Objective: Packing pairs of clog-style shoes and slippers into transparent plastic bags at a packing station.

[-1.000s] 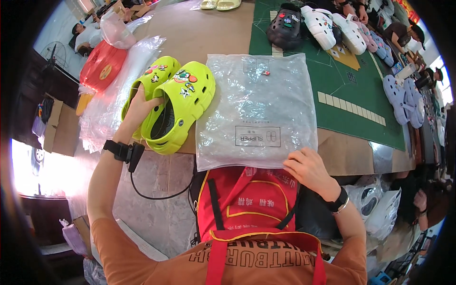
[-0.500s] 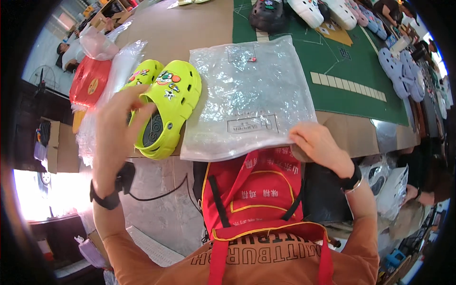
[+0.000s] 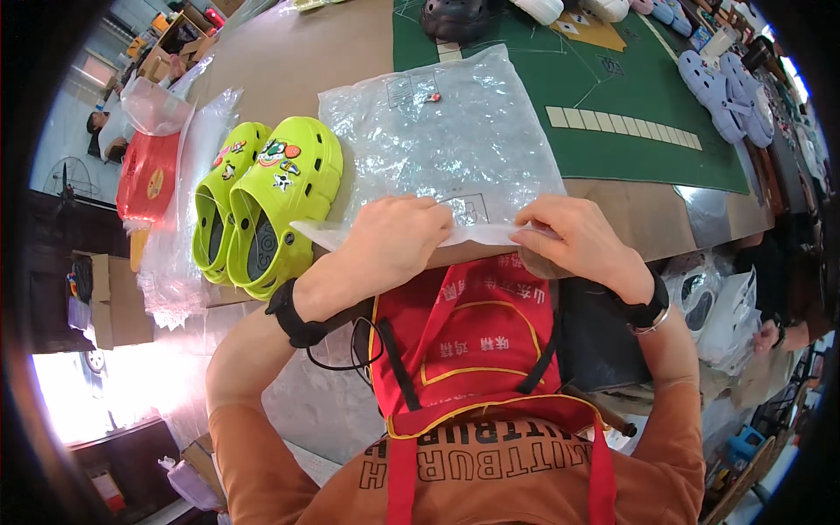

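Note:
A clear plastic bag [image 3: 420, 131] lies flat on the table before me, its near edge lifted and bent. My left hand [image 3: 394, 232] grips that near edge, its fingers curled over the plastic. At the right end of the same edge, my right hand [image 3: 577, 236] pinches the bag between thumb and fingers. To the left of the bag, a pair of lime-green clogs [image 3: 289, 188] with colourful charms stands side by side, toes pointing away from me. Neither hand touches the clogs.
Left of the clogs lie stacked clear bags [image 3: 179, 245] and a red package [image 3: 149, 179]. A green mat [image 3: 604, 149] covers the far right, with lavender clogs [image 3: 722, 96] and a black clog [image 3: 455, 19] on it. Another person's hand [image 3: 770, 337] shows at right.
My left hand has moved right from over the clogs to the bag's near edge and taken hold. That edge is now lifted and bent; my right hand keeps its grip.

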`<state>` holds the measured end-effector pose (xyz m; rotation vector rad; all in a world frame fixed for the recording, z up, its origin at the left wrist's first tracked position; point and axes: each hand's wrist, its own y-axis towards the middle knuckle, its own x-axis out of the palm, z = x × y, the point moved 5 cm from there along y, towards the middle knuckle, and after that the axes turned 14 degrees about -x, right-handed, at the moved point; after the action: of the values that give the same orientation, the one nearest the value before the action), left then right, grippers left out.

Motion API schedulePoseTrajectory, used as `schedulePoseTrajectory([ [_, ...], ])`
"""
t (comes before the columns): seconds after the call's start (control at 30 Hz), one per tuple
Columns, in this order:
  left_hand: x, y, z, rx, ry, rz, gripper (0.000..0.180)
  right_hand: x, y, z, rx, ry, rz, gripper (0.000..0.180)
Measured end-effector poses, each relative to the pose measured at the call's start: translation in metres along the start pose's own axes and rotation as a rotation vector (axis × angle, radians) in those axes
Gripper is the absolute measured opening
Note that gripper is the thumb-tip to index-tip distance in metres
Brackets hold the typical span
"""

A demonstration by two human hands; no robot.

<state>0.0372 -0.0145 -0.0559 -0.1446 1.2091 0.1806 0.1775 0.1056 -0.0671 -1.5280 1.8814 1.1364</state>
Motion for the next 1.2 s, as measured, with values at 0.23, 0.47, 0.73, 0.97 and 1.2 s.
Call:
schedulePoseTrajectory([
  [0.23, 0.006, 0.001, -0.009, -0.191, -0.279, -0.237, 0.018, -0.013, -0.015, 0.009, 0.061, 0.201, 0.097, 0.018],
  [0.47, 0.036, -0.014, -0.014, -0.241, -0.563, -0.463, 0.022, -0.005, -0.026, 0.004, 0.086, 0.237, -0.011, 0.015],
  [0.73, 0.033, -0.019, -0.002, -0.050, -0.565, -0.346, 0.020, -0.005, -0.019, -0.006, 0.071, 0.219, 0.000, 0.014],
  [0.97, 0.036, -0.021, 0.000, -0.084, -0.589, -0.344, 0.017, -0.004, -0.018, -0.011, 0.072, 0.239, 0.003, 0.014],
  [1.2, 0.027, -0.021, -0.001, -0.065, -0.632, -0.302, 0.013, -0.007, -0.014, -0.016, -0.029, 0.134, -0.031, 0.015],
])
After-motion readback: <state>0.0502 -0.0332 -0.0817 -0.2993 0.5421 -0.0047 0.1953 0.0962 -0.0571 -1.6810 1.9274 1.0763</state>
